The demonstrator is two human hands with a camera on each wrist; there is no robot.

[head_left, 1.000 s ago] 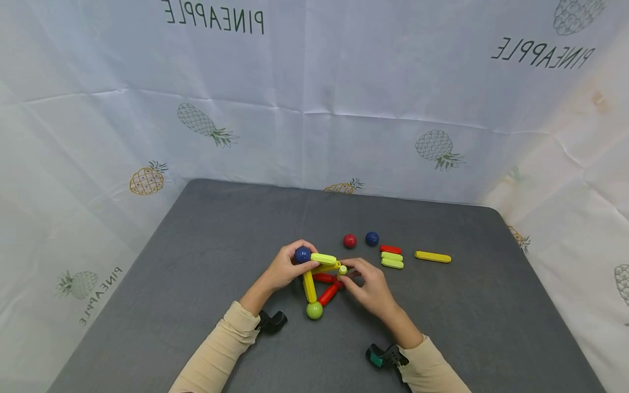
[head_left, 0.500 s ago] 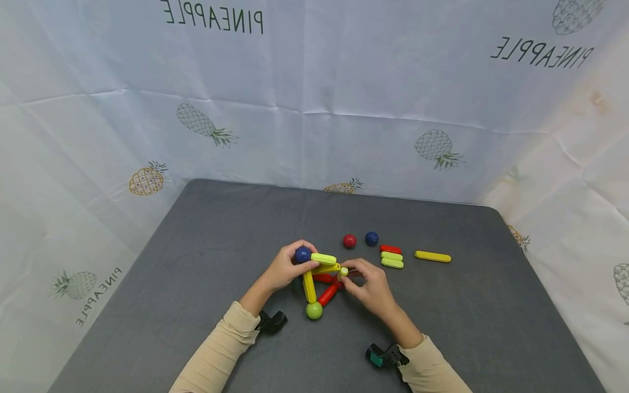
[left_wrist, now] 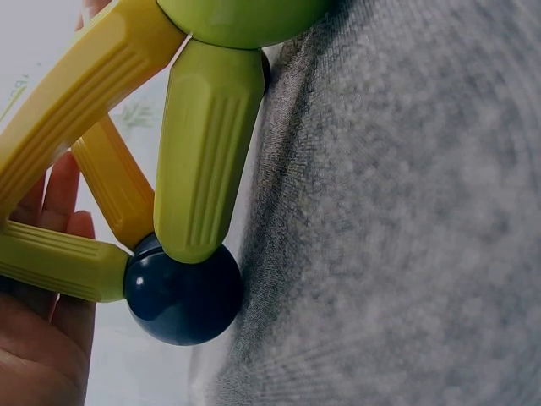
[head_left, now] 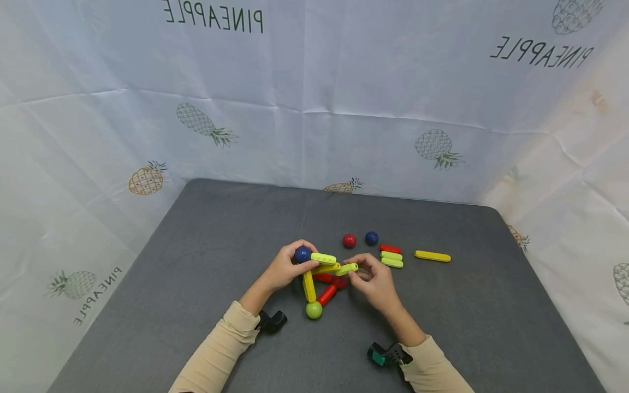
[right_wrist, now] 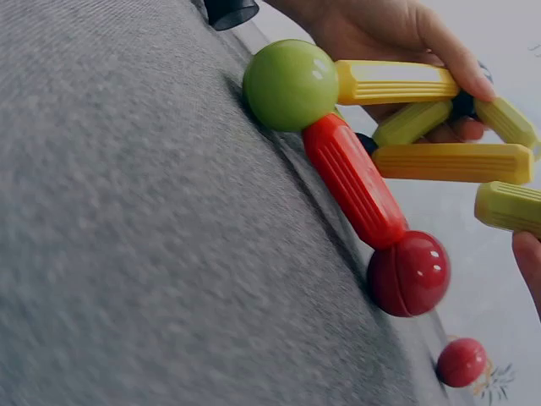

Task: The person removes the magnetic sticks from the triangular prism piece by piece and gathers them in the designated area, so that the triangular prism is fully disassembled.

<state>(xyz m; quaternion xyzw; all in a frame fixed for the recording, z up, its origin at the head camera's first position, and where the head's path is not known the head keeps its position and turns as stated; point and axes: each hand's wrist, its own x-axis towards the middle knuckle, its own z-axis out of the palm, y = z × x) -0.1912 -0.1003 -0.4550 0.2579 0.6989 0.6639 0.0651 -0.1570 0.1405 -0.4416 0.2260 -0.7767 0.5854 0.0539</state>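
A magnetic ball-and-rod frame stands on the table, with a green ball (head_left: 314, 310) at its near corner and a dark red ball (head_left: 340, 282) at the right. Yellow rods (right_wrist: 397, 82) and red rods (right_wrist: 355, 179) join its balls. At its top, my left hand (head_left: 286, 268) grips round a dark blue ball (head_left: 302, 254), from which a light green rod (head_left: 324, 259) and a yellow rod stick out. My right hand (head_left: 377, 283) pinches a separate light green rod (right_wrist: 510, 206) close to that yellow rod's free end. In the left wrist view, frame rods partly hide my left fingers.
Behind the hands lie a loose red ball (head_left: 349, 240) and a blue ball (head_left: 372, 238). To their right are a short red rod (head_left: 390, 249), two light green rods (head_left: 392, 263) and a longer yellow rod (head_left: 432, 256) on the grey table (head_left: 236, 218).
My right hand has shifted slightly right and back, and the light green rod in it has turned from end-on to sideways. The left hand and the frame stay in place.
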